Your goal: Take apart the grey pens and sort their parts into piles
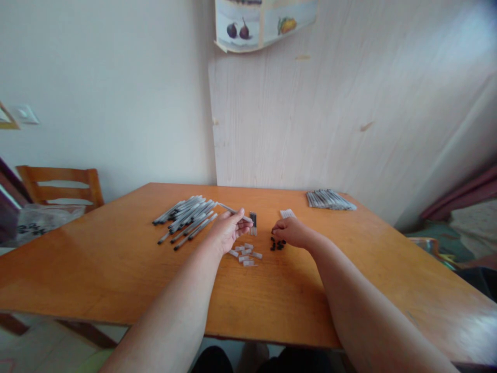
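Note:
My left hand (230, 230) is closed on a slim clear pen barrel (227, 208), pinched between thumb and fingers and slanting up to the left. My right hand (288, 231) is closed at the fingertips on a small black plug (273, 231), partly hidden by the fingers. Just below it lie several more black plugs (277, 245). Beneath my left hand are several short translucent caps (245, 253). Between the hands, dark-topped pen parts (253, 224) stand in a row. Behind my right hand, a few clear tubes (287, 213) show, partly covered.
A heap of grey pens with black ends (190, 217) lies left on the wooden table (116, 259). At the back right is a neat stack of pens (330, 200). A wooden chair (60, 186) with a plastic bag (48, 220) stands at the left.

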A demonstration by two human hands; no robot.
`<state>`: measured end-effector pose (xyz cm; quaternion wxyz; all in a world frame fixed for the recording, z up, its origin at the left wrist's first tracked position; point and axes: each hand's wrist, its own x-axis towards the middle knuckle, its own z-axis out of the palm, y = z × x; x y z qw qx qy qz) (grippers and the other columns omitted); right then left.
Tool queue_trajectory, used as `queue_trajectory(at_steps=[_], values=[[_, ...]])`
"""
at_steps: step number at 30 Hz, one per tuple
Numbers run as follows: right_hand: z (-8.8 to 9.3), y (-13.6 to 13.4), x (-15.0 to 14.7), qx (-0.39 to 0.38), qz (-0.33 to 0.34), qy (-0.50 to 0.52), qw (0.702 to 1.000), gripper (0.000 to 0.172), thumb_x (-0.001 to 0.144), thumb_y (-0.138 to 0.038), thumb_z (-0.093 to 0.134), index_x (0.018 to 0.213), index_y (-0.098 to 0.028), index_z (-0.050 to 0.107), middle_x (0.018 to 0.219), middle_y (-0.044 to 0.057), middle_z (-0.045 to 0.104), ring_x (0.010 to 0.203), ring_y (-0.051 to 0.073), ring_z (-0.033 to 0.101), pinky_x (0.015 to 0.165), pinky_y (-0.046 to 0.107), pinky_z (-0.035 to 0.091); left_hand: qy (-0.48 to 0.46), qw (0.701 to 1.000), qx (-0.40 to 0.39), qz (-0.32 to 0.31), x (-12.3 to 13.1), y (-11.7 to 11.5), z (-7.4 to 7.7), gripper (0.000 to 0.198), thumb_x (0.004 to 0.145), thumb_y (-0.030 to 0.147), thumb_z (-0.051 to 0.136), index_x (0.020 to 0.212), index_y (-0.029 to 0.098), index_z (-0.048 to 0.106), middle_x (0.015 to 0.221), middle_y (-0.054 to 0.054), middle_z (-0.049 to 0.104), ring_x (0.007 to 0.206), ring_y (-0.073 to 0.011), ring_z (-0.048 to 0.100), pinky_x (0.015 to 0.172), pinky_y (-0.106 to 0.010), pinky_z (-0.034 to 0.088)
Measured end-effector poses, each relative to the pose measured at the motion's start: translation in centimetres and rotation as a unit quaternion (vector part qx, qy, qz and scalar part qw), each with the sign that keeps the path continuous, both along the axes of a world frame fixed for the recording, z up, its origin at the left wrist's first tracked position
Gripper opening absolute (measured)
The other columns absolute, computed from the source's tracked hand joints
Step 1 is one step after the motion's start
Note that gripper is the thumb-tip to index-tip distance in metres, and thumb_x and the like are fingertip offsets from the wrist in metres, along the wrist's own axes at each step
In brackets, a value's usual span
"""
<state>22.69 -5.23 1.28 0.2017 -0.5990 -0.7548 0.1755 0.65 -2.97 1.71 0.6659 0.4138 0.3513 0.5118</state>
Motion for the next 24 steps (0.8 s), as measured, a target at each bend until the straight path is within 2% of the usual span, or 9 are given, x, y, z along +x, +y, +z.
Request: queue_trajectory(at_steps=[3, 6, 13, 17, 24], values=[[-0.2, 0.2, -0.1, -0.012, 0.026, 0.006, 1.000, 0.021, 0.073, -0.016, 0.055, 0.079, -0.021, 0.075, 0.073, 0.000, 0.071, 0.066, 0.013, 0.060, 0.058, 0.021, 0.042, 0.000, 1.000, -0.001, -0.002, 0.0, 0.0, 0.0, 0.018, 0.083, 0.027, 0.066, 0.077, 0.012, 0.059, 0.071, -0.010, 0.070, 0.063, -0.0150, 0.068, 0.056, -0.023, 0.054], [-0.4, 0.4, 0.0, -0.033, 0.022, 0.008, 0.999, 0.028, 0.070, -0.013, 0.054, 0.085, -0.023, 0.076, 0.079, 0.000, 0.073, 0.069, 0.013, 0.062, 0.060, 0.021, 0.043, 0.004, 1.000, 0.000, -0.003, 0.0, -0.1, 0.1, 0.018, 0.083, 0.027, 0.065, 0.077, 0.012, 0.060, 0.071, -0.010, 0.070, 0.063, -0.0148, 0.068, 0.056, -0.023, 0.053], [-0.6, 0.6, 0.2, -0.038, 0.033, -0.001, 0.999, 0.025, 0.071, -0.012, 0.053, 0.075, -0.022, 0.075, 0.075, 0.001, 0.072, 0.069, 0.014, 0.062, 0.060, 0.021, 0.043, 0.006, 1.000, -0.002, -0.002, 0.1, -0.2, 0.1, 0.016, 0.084, 0.025, 0.064, 0.077, 0.012, 0.059, 0.071, -0.010, 0.070, 0.063, -0.0150, 0.067, 0.056, -0.024, 0.054], [-0.6, 0.7, 0.2, -0.040, -0.001, -0.002, 0.999, 0.021, 0.073, -0.016, 0.054, 0.075, -0.022, 0.074, 0.074, 0.001, 0.072, 0.068, 0.014, 0.062, 0.059, 0.022, 0.042, 0.005, 1.000, 0.001, -0.006, 0.1, 0.0, 0.0, 0.018, 0.083, 0.027, 0.065, 0.076, 0.011, 0.060, 0.071, -0.010, 0.070, 0.063, -0.0147, 0.067, 0.056, -0.023, 0.053], [0.6, 0.3, -1.2, 0.088, -0.039, 0.006, 0.995, 0.024, 0.077, -0.017, 0.051, 0.087, -0.020, 0.073, 0.086, 0.004, 0.072, 0.078, 0.015, 0.062, 0.067, 0.022, 0.042, 0.018, 1.000, -0.007, -0.011, 0.0, 0.1, -0.1, 0.016, 0.082, 0.027, 0.066, 0.079, 0.012, 0.060, 0.072, -0.010, 0.070, 0.063, -0.0151, 0.067, 0.056, -0.023, 0.053]])
